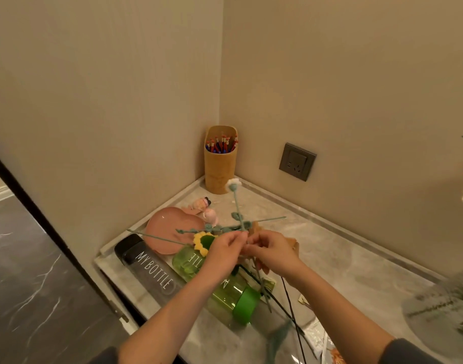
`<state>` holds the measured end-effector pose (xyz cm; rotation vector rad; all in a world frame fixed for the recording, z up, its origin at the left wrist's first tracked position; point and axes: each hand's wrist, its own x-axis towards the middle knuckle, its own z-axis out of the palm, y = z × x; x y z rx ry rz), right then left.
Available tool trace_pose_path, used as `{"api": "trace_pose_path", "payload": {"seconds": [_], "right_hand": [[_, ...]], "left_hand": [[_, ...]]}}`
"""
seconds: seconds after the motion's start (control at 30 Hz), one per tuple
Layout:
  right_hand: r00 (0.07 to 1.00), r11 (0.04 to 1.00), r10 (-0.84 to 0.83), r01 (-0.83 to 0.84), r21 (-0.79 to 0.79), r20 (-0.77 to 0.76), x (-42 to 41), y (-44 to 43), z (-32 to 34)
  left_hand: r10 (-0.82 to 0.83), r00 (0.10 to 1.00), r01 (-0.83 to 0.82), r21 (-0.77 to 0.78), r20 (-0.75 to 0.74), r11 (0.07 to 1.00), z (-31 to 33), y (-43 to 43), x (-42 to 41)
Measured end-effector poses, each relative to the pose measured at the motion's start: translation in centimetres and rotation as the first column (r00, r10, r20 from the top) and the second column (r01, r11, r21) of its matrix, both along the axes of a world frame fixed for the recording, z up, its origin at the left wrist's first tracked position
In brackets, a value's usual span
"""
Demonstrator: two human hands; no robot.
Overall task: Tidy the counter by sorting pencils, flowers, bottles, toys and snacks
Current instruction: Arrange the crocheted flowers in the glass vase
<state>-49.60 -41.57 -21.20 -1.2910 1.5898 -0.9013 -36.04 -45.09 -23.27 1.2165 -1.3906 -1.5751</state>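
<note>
— Flowers (pixel 233 184), where are they?
— Above the counter (pixel 343 264), over the green bottle (pixel 227 295). The left hand (pixel 225 249) and the right hand (pixel 273 254) both pinch their crossed stems. Pencils (pixel 221 145) stand in the corner holder (pixel 219 172).

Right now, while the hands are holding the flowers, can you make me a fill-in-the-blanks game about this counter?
The pencils stand in a holder in the ____ of the counter.
The left hand and right hand pinch flower stems above a lying bottle coloured ____.
The plate beside the toys is coloured ____.
White letters on the dark-capped bottle read MY ____.
Missing words: corner, green, pink, BOTTLE.
</note>
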Motion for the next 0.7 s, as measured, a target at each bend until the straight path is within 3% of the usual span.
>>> {"api": "trace_pose_path", "payload": {"seconds": [0.13,0.2,0.3,0.4,0.47,0.6,0.7], "right_hand": [[0.993,0.994,0.112,-0.111,-0.016,0.040,1.1,-1.6,1.3],[0.995,0.995,0.092,-0.090,-0.038,0.043,1.3,-2.9,1.7],[0.978,0.996,-0.025,0.006,-0.092,-0.209,1.5,-5.4,1.1],[0.828,0.991,-0.027,-0.051,-0.123,-0.560,2.1,-7.8,-0.5],[0.727,0.989,0.005,-0.106,-0.104,-0.687,2.5,-9.3,-1.5],[0.578,0.976,0.216,-0.132,0.171,-0.787,3.2,-11.6,-3.8],[0.554,0.957,0.285,-0.115,0.267,-0.782,3.3,-12.3,-4.4]], "left_hand": [[0.123,0.991,-0.116,-0.130,0.050,0.985,1.4,-2.0,0.6],[0.156,0.988,-0.157,-0.081,-0.022,0.984,2.0,-3.2,1.4],[0.186,0.971,-0.183,0.034,-0.149,0.982,2.8,-5.1,2.9],[0.201,0.961,-0.191,0.074,-0.188,0.979,3.0,-6.7,3.9],[0.205,0.964,-0.196,0.066,-0.169,0.978,2.8,-7.4,4.3],[0.185,0.972,-0.179,0.053,-0.147,0.982,2.1,-8.8,4.9],[0.166,0.974,-0.154,0.088,-0.154,0.984,2.0,-9.7,5.1]]}}
